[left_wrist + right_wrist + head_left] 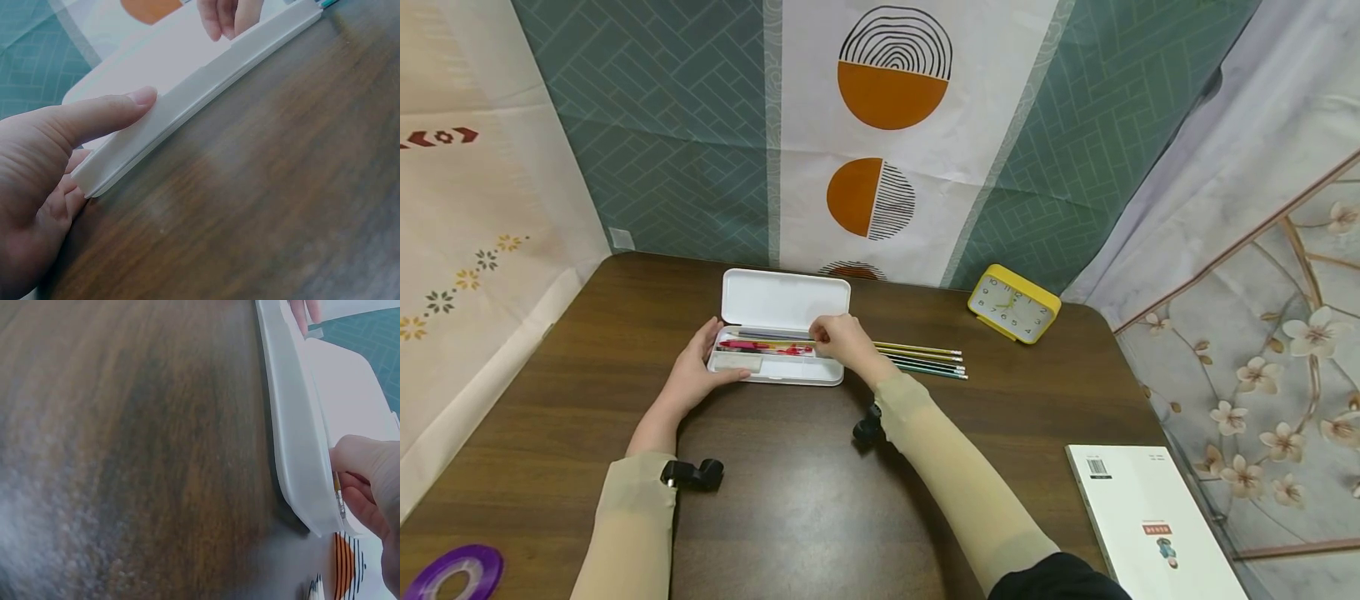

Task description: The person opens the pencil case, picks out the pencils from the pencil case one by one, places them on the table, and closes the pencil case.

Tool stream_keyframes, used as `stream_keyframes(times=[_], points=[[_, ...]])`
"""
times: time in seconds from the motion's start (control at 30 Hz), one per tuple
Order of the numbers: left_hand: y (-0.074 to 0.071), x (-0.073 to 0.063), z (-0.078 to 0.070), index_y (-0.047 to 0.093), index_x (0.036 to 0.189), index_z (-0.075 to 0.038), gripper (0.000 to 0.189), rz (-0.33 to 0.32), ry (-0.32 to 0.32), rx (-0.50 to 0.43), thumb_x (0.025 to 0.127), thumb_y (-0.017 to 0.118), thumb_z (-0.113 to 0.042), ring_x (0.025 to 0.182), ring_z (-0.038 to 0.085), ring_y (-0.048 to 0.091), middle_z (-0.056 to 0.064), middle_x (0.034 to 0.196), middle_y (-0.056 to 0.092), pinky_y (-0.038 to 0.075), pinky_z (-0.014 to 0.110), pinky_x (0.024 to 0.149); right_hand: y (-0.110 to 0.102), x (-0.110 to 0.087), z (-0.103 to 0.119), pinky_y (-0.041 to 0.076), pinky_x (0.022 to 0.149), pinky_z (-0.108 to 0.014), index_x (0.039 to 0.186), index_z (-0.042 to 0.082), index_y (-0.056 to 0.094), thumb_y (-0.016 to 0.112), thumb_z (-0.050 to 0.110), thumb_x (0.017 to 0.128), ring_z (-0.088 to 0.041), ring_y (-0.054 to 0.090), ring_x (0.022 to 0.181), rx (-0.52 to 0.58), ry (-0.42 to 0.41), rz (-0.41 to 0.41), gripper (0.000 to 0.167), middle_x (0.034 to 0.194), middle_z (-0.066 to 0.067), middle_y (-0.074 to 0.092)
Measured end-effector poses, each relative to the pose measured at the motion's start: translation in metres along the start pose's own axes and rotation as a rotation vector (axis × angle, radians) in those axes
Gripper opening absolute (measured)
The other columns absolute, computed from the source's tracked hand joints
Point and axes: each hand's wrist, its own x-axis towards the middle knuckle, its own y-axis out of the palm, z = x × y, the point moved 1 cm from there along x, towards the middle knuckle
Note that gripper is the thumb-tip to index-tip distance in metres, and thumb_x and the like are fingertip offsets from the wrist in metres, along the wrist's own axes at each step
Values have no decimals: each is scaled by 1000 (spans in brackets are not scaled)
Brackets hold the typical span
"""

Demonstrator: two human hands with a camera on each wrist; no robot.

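A white pencil case (pixel 801 374) lies on the table with its hinged lid (pixel 786 300) raised. Inside are a red pen (pixel 756 344), a whitish eraser (pixel 735 362) and some long thin pencils. My left hand (pixel 691 375) grips the left end of the case, its thumb on the front rim in the left wrist view. At the right end of the case, my right hand (pixel 844 340) pinches a yellow pencil (pixel 339 494), whose ferrule shows below the fingers. Several more pencils (pixel 925 363) lie side by side on the table, just right of the case.
A yellow alarm clock (pixel 1013 304) stands at the back right. A white book (pixel 1150 517) lies at the front right, and a purple roll of tape (pixel 486 567) at the front left corner. Patterned cloth (pixel 685 150) hangs behind the table.
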Motion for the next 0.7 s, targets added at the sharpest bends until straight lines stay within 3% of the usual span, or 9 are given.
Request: stream_keyframes(times=[0.7], points=[[0,1,1,3,157,-4,115,-4,5,10,79,83,-30,148,42,17,23,161,16,20,60,117,-9,-5,-15,53,69,-15,96,1,72,74,4,85,-15,67,77,214,-3,-49,12,86,-9,73]])
